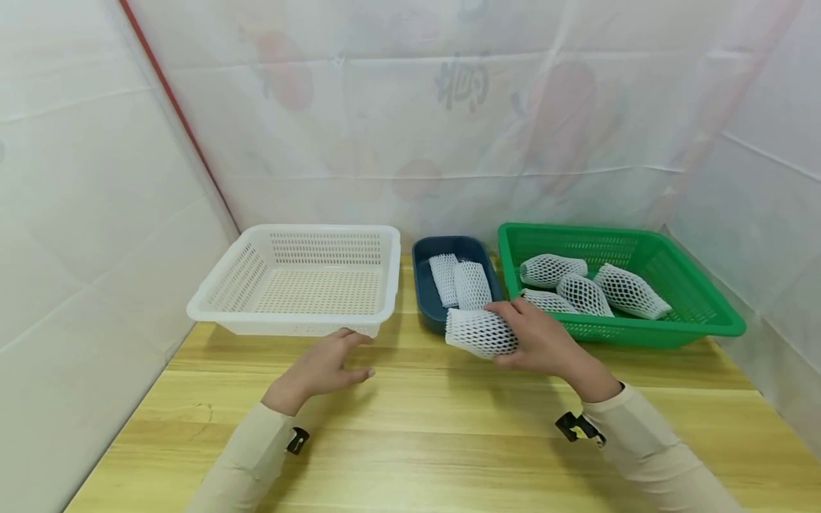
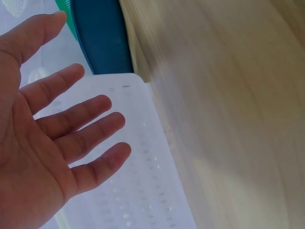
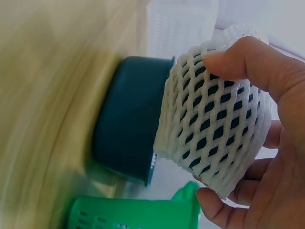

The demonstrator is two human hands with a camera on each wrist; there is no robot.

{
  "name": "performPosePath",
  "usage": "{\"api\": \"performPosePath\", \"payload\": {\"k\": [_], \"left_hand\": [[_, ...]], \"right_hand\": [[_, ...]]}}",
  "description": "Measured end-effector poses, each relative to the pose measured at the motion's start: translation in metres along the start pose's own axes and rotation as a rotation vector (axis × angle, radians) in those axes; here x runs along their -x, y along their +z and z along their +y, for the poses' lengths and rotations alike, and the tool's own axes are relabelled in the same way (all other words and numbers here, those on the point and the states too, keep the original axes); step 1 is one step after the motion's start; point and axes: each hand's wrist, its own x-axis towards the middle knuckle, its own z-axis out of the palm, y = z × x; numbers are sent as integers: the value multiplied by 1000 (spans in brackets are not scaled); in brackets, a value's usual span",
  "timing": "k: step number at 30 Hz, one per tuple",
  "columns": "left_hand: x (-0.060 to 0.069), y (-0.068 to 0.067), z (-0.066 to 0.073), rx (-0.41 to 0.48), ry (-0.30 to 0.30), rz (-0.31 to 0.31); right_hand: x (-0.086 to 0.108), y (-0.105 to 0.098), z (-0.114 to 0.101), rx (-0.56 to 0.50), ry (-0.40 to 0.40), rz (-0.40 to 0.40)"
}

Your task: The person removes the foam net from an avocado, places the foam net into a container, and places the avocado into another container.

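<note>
My right hand (image 1: 539,338) grips a white foam net sleeve (image 1: 479,332) with something dark inside that shows through the mesh. It is held above the table, just in front of the dark blue tub (image 1: 421,285). In the right wrist view, thumb and fingers curl round the sleeve (image 3: 214,114). Two flat white foam nets (image 1: 473,285) lie in the blue tub. My left hand (image 1: 323,367) holds nothing and hovers at the front right corner of the white basket (image 1: 291,324). Its fingers (image 2: 90,119) are spread and relaxed in the left wrist view.
The green basket (image 1: 705,306) at the right holds several netted dark items (image 1: 631,291). All three containers stand in a row at the back of the wooden table (image 1: 410,442). White sheeting (image 1: 385,121) hangs behind and at both sides.
</note>
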Motion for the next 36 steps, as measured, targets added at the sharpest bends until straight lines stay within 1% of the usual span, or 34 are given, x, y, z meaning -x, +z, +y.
{"api": "performPosePath", "payload": {"k": [3,7,10,14,17,22,29,32,36], "left_hand": [[2,0,-3,-10,-12,4],[5,0,-6,0,-23,11],[8,0,-9,16,-34,4],[14,-2,-13,40,-68,-5],[18,-3,-15,36,-90,1],[23,-3,-22,3,-91,17],[30,-4,-28,-10,-78,35],[32,-3,-30,-27,-89,36],[34,-4,-31,-19,-121,26]], "right_hand": [[-1,7,-1,2,-6,-2],[-2,13,-1,-12,-8,-5],[-2,17,-2,-15,3,-30],[-2,22,-3,-1,9,-71],[-3,27,-4,3,5,-87],[-5,35,-7,0,12,-116],[-8,44,-8,-2,16,-149],[-9,46,-8,-12,25,-156],[-11,48,-8,-23,37,-160]]}}
